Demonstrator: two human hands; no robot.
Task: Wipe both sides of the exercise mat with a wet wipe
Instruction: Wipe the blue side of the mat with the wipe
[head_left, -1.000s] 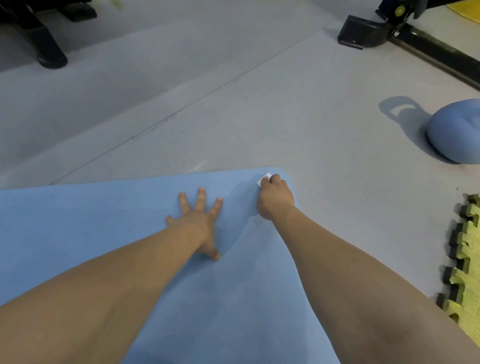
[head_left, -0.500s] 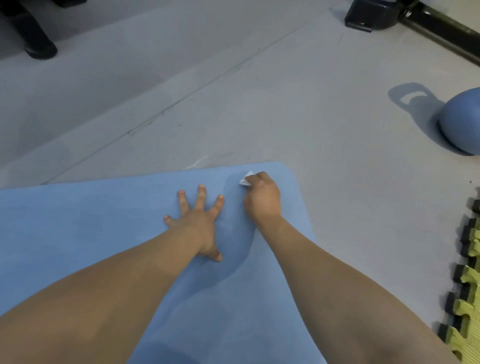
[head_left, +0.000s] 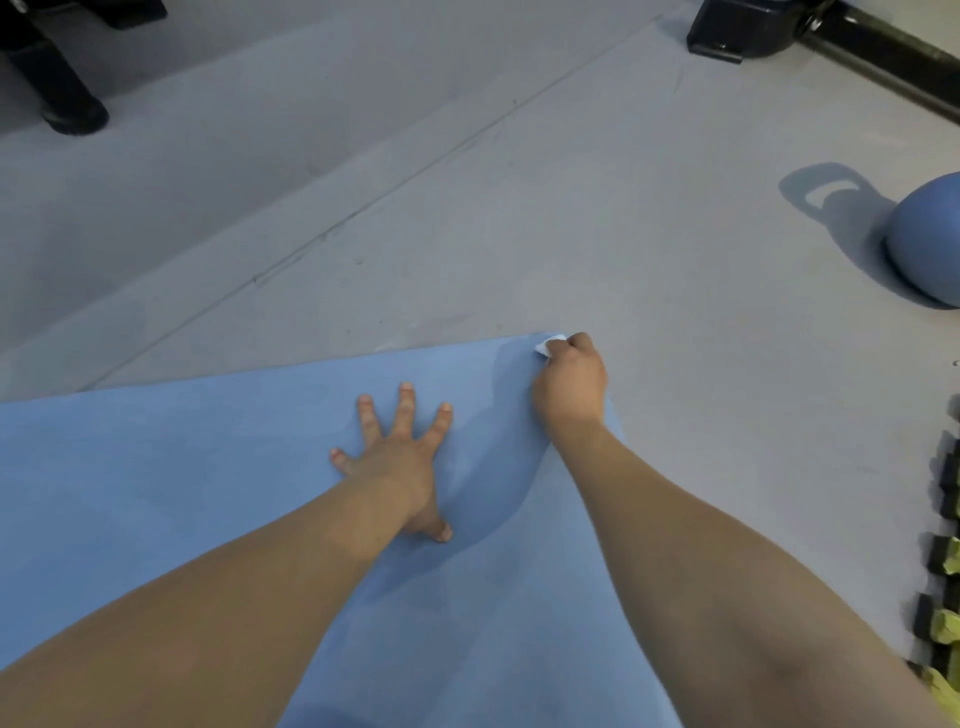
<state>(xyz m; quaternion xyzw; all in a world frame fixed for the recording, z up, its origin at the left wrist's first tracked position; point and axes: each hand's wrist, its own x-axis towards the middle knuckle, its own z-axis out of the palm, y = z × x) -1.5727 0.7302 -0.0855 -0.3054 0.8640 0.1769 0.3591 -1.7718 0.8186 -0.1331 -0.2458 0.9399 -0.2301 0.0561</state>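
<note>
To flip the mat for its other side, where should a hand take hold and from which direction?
Probably the far right corner of the mat, by the right hand gripping the wipe. It lies flat on the floor, so fingers would slide under the edge from the bare floor on the right, thumb on top. The left hand presses flat on it and must lift first.

A light blue exercise mat (head_left: 182, 493) lies flat on the grey floor, its rounded far corner to the right. A small white wet wipe (head_left: 546, 345), bunched up, sits at that corner.
</note>
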